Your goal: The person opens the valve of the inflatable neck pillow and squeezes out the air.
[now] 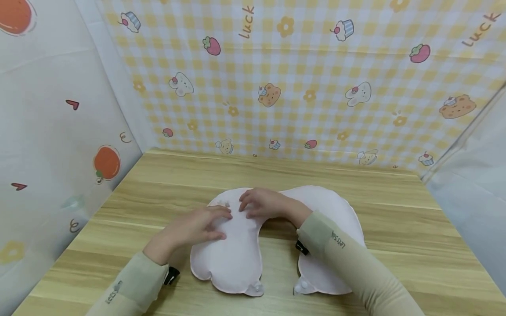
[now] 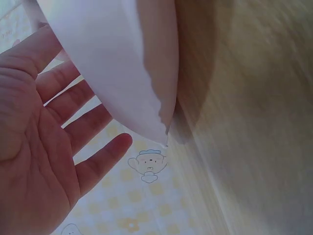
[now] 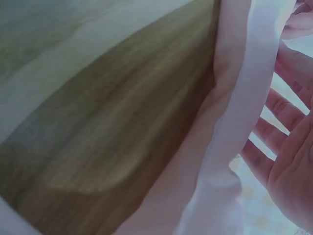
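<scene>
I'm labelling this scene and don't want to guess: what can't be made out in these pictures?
- Head view: the underside of the U-shaped cushion, hidden by its own top.
- Head view: part of the cushion's right side, covered by the right sleeve.
- Head view: the small fitting near the left hand, too small to identify.
- Right wrist view: part of the right hand, cut off by the right edge.

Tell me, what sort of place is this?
Probably an indoor work corner, maybe dressed up specially: a wood-grain table sits before a yellow checked backdrop with cartoon prints, and a white patterned wall covering lines the left side.
</scene>
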`<state>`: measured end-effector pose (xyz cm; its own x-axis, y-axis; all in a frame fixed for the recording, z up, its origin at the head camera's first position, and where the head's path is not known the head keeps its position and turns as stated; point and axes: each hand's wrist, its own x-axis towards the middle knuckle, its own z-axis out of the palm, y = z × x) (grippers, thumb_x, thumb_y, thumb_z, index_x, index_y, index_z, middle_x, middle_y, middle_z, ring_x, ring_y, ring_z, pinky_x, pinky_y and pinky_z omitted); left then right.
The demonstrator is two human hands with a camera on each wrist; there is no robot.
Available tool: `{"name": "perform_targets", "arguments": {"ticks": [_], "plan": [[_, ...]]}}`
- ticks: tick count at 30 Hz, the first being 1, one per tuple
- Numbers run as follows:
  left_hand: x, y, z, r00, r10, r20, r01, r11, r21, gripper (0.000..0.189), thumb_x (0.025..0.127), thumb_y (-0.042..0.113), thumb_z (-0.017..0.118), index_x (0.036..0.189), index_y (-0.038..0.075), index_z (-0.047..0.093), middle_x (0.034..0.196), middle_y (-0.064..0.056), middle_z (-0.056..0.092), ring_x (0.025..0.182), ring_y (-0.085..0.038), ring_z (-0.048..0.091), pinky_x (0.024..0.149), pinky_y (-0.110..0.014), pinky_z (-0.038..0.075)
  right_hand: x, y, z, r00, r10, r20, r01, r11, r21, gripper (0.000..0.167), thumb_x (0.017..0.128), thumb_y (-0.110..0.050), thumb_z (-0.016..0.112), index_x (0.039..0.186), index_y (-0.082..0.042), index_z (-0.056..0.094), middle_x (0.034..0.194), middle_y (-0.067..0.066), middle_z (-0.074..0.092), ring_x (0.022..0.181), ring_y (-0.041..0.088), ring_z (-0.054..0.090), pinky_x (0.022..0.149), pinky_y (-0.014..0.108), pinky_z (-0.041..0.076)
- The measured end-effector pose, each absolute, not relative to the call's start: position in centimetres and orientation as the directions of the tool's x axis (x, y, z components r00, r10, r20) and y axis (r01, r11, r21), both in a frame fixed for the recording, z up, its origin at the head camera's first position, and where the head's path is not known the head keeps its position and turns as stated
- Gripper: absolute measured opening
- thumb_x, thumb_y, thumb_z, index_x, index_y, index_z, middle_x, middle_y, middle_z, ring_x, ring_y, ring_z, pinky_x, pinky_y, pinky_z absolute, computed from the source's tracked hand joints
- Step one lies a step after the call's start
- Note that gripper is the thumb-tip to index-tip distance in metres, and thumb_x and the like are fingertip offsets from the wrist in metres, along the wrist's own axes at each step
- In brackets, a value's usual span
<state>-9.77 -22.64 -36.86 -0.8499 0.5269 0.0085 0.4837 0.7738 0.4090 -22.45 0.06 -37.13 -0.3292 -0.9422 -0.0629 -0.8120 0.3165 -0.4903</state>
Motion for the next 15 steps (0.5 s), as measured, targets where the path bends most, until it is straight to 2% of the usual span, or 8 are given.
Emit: {"name": "perform_targets", "arguments": {"ticks": [7, 15], "plan": [[-9.72, -22.7, -37.1, -0.855, 0.518, -0.031, 0.46, 0.784, 0.416, 0.043, 0.091, 0.028, 0.072, 0.126, 0.007, 0.064, 0.14, -0.015, 0.059, 0.123, -0.031, 0.061, 0.101, -0.047, 0.05, -22.2, 0.22, -37.55, -0.349, -0.927, -0.14, -0.772, 0.369, -0.518, 0.025, 0.092, -0.012, 0.068, 0.117, -0.01, 0.071, 0.143, 0.014, 0.055, 0.137, 0.029, 0.048, 0.117, 0.042, 0.037], [-9.95, -22.83, -37.39, -0.858, 0.509, -0.066, 0.441, 0.797, 0.413, 0.043, 0.091, 0.031, 0.072, 0.126, 0.008, 0.064, 0.139, -0.014, 0.06, 0.131, -0.034, 0.055, 0.107, -0.051, 0.046, -22.2, 0.22, -38.08, -0.335, -0.93, -0.15, -0.766, 0.361, -0.531, 0.027, 0.093, -0.01, 0.066, 0.119, -0.007, 0.07, 0.145, 0.015, 0.053, 0.136, 0.03, 0.049, 0.115, 0.042, 0.038]]}}
